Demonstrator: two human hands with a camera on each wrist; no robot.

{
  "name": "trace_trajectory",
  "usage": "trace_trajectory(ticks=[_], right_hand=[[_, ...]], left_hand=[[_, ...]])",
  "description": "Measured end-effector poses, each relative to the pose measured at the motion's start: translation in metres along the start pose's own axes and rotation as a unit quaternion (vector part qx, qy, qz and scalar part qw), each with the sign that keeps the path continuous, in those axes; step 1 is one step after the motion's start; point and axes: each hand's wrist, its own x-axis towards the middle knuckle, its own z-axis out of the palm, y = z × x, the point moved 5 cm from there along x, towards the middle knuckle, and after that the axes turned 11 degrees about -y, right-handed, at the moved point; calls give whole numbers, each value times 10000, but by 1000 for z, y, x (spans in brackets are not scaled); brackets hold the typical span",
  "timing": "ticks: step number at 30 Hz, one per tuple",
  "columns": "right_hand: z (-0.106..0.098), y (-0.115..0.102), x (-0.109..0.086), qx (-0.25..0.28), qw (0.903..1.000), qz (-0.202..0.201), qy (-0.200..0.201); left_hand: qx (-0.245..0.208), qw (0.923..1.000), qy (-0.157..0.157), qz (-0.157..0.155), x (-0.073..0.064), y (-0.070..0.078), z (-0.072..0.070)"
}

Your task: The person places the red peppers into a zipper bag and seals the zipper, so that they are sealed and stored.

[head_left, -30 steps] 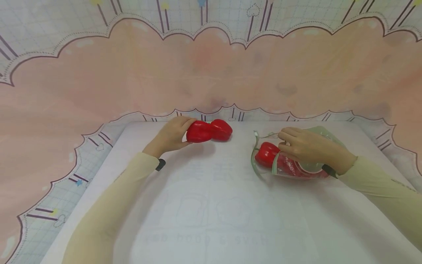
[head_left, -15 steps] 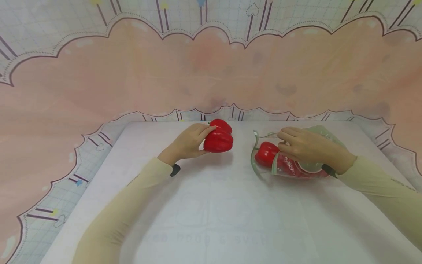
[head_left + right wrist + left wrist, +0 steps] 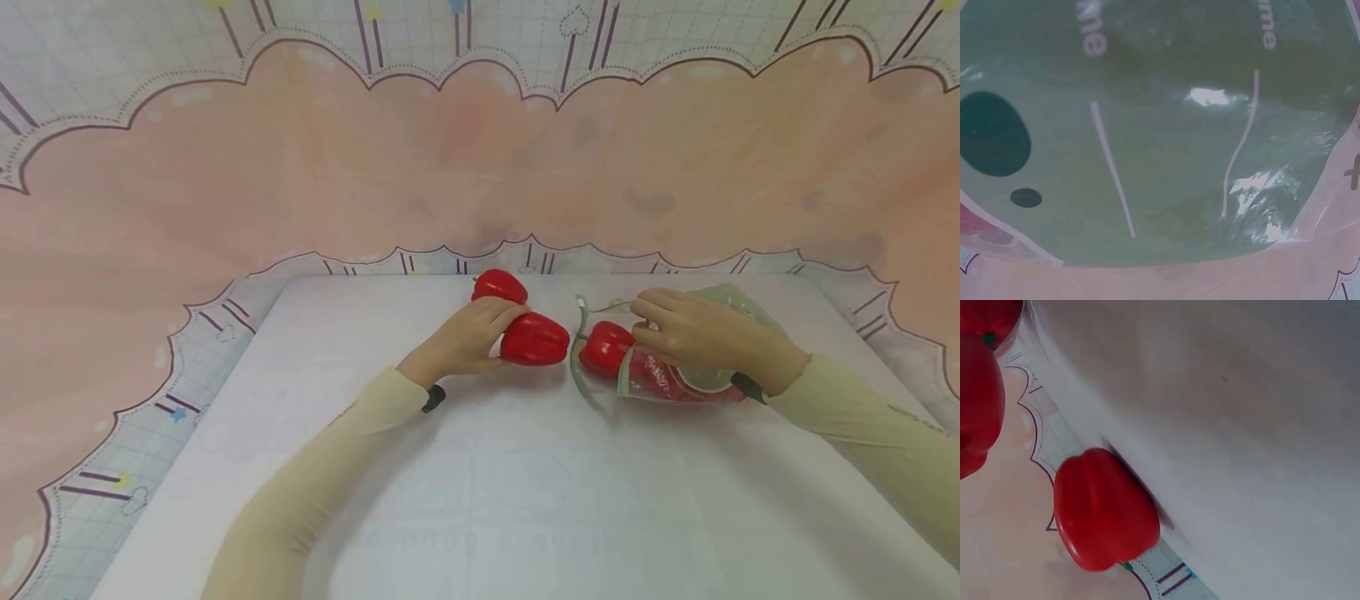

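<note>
Bag point(image 3: 656, 375): mouth facing nine o'clock; right hand point(image 3: 693, 333), fingers clamped on upper edge, should hold it wide. Held pepper point(image 3: 535, 339): bag's nine o'clock, left hand's point(image 3: 465, 337) fingers clamped round it; steer low (inside pepper point(image 3: 604, 350) likely obstructs).

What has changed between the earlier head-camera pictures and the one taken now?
The left hand has carried its red pepper rightward and closer to the person, nearer the clear-and-green bag. Nothing was newly grasped or let go. The right hand at the bag, the bagged pepper and the far pepper stayed as they were.
</note>
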Motion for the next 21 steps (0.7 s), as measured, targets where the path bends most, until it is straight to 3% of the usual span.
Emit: trace_trajectory(ticks=[9, 21], right_hand=[[-2, -1, 0, -29, 10000, -17, 65], [-1, -2, 1, -38, 10000, -52, 64]], left_hand=[[66, 9999, -63, 79, 12, 10, 10], [-76, 9999, -77, 54, 21, 18, 11]])
